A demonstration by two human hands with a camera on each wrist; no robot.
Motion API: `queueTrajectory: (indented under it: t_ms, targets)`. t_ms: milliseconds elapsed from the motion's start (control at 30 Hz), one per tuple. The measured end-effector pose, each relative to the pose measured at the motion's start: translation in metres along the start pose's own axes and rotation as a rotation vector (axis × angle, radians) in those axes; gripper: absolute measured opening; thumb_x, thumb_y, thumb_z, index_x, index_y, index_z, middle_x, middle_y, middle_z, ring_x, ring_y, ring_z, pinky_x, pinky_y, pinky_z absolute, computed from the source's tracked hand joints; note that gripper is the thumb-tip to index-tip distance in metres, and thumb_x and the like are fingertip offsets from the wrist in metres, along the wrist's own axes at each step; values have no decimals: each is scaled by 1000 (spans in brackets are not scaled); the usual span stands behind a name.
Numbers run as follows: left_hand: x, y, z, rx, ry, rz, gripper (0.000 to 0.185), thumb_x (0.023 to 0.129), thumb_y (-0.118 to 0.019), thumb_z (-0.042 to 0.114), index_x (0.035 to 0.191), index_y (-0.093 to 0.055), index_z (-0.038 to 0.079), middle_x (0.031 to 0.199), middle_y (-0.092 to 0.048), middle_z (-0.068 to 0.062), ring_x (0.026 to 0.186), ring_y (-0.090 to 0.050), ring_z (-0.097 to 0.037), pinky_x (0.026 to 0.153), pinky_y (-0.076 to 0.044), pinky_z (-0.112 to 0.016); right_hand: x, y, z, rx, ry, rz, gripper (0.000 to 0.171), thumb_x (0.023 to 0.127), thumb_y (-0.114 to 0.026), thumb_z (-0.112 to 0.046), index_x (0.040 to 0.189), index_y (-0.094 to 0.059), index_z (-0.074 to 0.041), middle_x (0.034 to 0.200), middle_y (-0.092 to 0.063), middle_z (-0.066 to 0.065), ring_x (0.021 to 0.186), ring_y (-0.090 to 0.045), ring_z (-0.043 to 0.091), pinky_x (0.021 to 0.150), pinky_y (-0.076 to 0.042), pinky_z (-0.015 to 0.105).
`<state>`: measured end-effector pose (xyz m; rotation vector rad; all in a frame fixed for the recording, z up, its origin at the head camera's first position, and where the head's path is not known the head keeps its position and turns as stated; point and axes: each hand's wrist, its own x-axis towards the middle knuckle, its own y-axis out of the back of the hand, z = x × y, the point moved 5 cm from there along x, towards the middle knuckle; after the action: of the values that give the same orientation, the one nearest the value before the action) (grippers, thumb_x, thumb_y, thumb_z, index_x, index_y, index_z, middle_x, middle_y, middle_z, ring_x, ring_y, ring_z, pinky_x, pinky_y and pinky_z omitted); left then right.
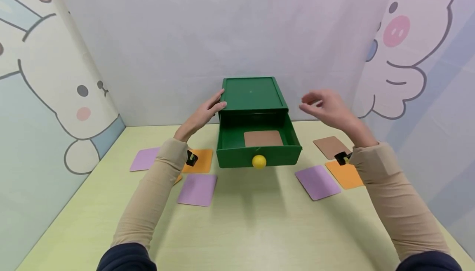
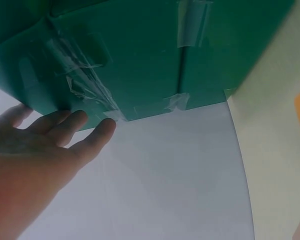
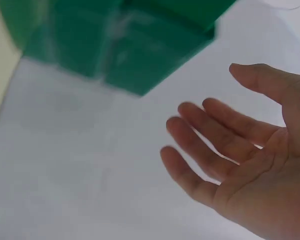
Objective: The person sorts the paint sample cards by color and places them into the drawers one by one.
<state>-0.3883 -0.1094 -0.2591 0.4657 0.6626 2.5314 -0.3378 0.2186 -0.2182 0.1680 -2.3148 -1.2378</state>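
Note:
A green drawer box [image 1: 252, 93] stands in the middle of the table, its drawer [image 1: 237, 155] pulled out toward me. On the drawer's front is a round yellow knob [image 1: 259, 161]. Inside lies a brown card [image 1: 263, 138]. My left hand [image 1: 202, 113] rests against the box's left side near the top, fingers extended; in the left wrist view its fingertips [image 2: 106, 127] meet the taped green wall. To the right of the box, apart from it, my right hand [image 1: 328, 107] is raised in the air. Its fingers [image 3: 205, 132] are loosely bent and hold nothing.
Left of the box lie purple cards [image 1: 197, 189] and orange cards [image 1: 200, 160], partly behind my left forearm. On the right are a brown card [image 1: 331, 147], a purple card [image 1: 318, 182] and an orange card [image 1: 345, 175]. A pale curtain [image 1: 167, 56] hangs behind the table.

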Motion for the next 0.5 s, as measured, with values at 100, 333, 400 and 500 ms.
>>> queueTrajectory:
  t_ms: [100, 333, 400, 500]
  targets:
    - [1, -1, -1, -5, -2, 0, 62, 104, -38, 31, 157, -8, 19, 165, -5, -4, 152, -9, -24, 121, -20, -50, -2, -4, 43, -64, -104, -41, 43, 95, -61, -23, 120, -59, 12, 121, -59, 33, 109, -56, 45, 93, -46, 58]
    - [0, 0, 0, 2, -4, -2, 62, 104, -38, 30, 157, -8, 18, 165, -5, -5, 152, -8, -24, 122, -18, -50, -15, -25, 141, -161, -263, -162, 60, 91, -65, -28, 120, -52, 23, 124, -51, 43, 114, -50, 57, 94, -44, 64]
    - [0, 0, -1, -2, -6, -3, 62, 104, -38, 29, 157, -7, 17, 165, -4, -6, 152, -8, -25, 122, -18, -50, -22, -31, 160, -184, -293, -194, 65, 89, -68, -31, 121, -50, 22, 121, -52, 44, 106, -53, 57, 89, -46, 62]
    - [4, 0, -6, -15, -7, -3, 62, 104, -37, 29, 157, -7, 18, 165, -3, -5, 152, -7, -25, 121, -19, -52, -30, -40, 182, -237, -369, -262, 65, 85, -69, -41, 105, -52, 18, 99, -56, 39, 84, -56, 46, 75, -49, 53]
